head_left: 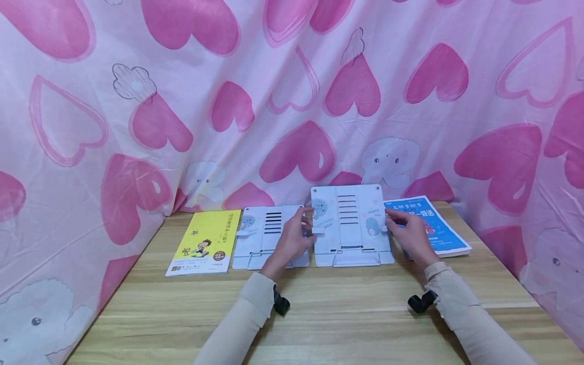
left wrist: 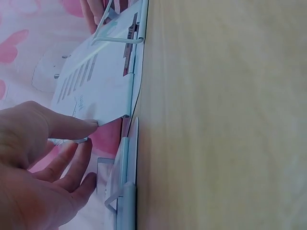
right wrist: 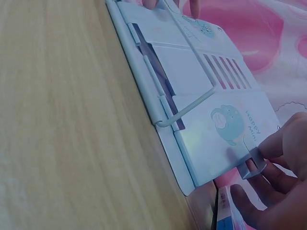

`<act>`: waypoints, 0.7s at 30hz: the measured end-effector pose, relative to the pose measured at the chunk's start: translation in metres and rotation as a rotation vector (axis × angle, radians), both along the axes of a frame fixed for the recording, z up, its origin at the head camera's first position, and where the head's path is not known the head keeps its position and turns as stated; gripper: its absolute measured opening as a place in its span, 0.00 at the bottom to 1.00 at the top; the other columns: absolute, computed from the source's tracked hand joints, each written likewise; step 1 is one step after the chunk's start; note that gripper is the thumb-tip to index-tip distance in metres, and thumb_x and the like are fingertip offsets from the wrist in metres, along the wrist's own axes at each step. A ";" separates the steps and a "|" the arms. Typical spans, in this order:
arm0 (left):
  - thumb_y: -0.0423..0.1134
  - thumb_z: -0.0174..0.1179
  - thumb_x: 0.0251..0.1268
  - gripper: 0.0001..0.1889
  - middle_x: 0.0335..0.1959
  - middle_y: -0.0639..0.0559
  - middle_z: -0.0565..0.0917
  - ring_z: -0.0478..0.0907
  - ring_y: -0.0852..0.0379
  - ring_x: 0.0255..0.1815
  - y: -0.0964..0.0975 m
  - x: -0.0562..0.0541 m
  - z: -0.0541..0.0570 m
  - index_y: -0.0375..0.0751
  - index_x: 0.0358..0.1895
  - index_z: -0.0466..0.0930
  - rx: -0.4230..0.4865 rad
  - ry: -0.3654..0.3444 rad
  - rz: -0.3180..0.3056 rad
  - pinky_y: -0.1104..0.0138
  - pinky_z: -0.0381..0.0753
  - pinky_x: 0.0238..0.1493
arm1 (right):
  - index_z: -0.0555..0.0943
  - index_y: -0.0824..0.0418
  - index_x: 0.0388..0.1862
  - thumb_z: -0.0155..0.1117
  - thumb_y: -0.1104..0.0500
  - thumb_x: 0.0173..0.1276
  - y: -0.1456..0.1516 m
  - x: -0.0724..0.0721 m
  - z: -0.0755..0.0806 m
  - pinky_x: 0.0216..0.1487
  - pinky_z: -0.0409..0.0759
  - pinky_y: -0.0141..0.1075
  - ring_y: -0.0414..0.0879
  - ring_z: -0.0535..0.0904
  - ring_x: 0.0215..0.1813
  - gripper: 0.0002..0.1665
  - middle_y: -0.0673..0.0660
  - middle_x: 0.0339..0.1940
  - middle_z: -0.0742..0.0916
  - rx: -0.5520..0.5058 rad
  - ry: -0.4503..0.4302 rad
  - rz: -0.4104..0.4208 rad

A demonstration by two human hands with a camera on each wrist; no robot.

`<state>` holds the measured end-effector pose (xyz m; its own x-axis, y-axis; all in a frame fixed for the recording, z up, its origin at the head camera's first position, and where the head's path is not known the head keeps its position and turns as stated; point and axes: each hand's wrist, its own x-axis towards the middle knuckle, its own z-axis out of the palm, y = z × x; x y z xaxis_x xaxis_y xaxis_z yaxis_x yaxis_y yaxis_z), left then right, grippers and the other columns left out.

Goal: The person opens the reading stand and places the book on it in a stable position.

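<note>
A white metal book stand [head_left: 349, 238] with slots and cartoon prints stands propped up on the table, a wire page rest across its lower front. My left hand [head_left: 294, 238] pinches its left edge by the side clip, thumb in front; in the left wrist view the other fingers of this hand [left wrist: 57, 187] spread beside the edge. At the opposite edge, my right hand [head_left: 412, 235] holds the side clip [right wrist: 254, 165] between thumb and fingers. A second, similar stand [head_left: 253, 248] lies lower to the left, partly hidden by my left hand and wrist.
On the far left lies a yellow children's book [head_left: 205, 228]. A blue book [head_left: 438, 228] lies behind my right hand. The wooden table [head_left: 347, 319] ends at a pink curtain [head_left: 283, 91] printed with hearts, which hangs at the back and both sides.
</note>
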<state>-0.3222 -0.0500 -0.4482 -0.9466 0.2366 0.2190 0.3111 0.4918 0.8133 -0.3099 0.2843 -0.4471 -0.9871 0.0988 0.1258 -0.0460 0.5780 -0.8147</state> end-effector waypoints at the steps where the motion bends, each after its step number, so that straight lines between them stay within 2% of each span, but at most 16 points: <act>1: 0.24 0.73 0.63 0.42 0.54 0.49 0.83 0.87 0.54 0.53 0.000 0.000 0.000 0.49 0.79 0.67 0.005 0.003 -0.001 0.54 0.88 0.61 | 0.73 0.58 0.82 0.57 0.53 0.87 0.000 0.000 0.001 0.66 0.83 0.33 0.60 0.78 0.71 0.29 0.65 0.74 0.82 -0.001 0.002 0.000; 4: 0.23 0.73 0.62 0.44 0.53 0.47 0.83 0.87 0.53 0.52 0.000 0.000 0.000 0.49 0.80 0.65 0.022 0.013 -0.003 0.56 0.89 0.60 | 0.74 0.58 0.81 0.59 0.51 0.86 0.000 0.001 0.001 0.53 0.78 0.18 0.58 0.79 0.68 0.29 0.65 0.71 0.83 -0.024 0.000 -0.009; 6: 0.21 0.73 0.62 0.44 0.52 0.46 0.84 0.87 0.52 0.52 0.001 0.000 0.000 0.48 0.80 0.66 0.032 0.031 0.002 0.58 0.91 0.58 | 0.74 0.58 0.81 0.60 0.50 0.86 0.000 0.001 0.001 0.48 0.77 0.14 0.58 0.79 0.66 0.30 0.65 0.70 0.83 -0.049 -0.001 -0.012; 13: 0.18 0.69 0.62 0.39 0.52 0.43 0.86 0.88 0.50 0.50 0.007 0.005 0.001 0.41 0.77 0.70 0.029 0.115 0.058 0.63 0.91 0.56 | 0.76 0.56 0.79 0.64 0.48 0.84 0.001 0.001 0.000 0.49 0.75 0.13 0.56 0.80 0.66 0.30 0.63 0.68 0.85 -0.051 0.012 -0.031; 17: 0.18 0.68 0.64 0.37 0.51 0.44 0.86 0.86 0.52 0.48 0.010 0.008 0.002 0.43 0.76 0.71 -0.010 0.140 0.099 0.64 0.90 0.56 | 0.77 0.57 0.78 0.64 0.49 0.84 0.001 0.001 0.000 0.49 0.76 0.12 0.57 0.81 0.66 0.29 0.63 0.68 0.85 -0.042 0.031 -0.032; 21: 0.18 0.67 0.64 0.35 0.49 0.44 0.85 0.84 0.53 0.48 0.012 0.010 0.004 0.42 0.74 0.73 -0.035 0.166 0.114 0.66 0.89 0.54 | 0.77 0.56 0.78 0.63 0.49 0.84 0.000 0.002 0.001 0.48 0.76 0.12 0.58 0.82 0.67 0.29 0.64 0.69 0.85 -0.051 0.034 -0.040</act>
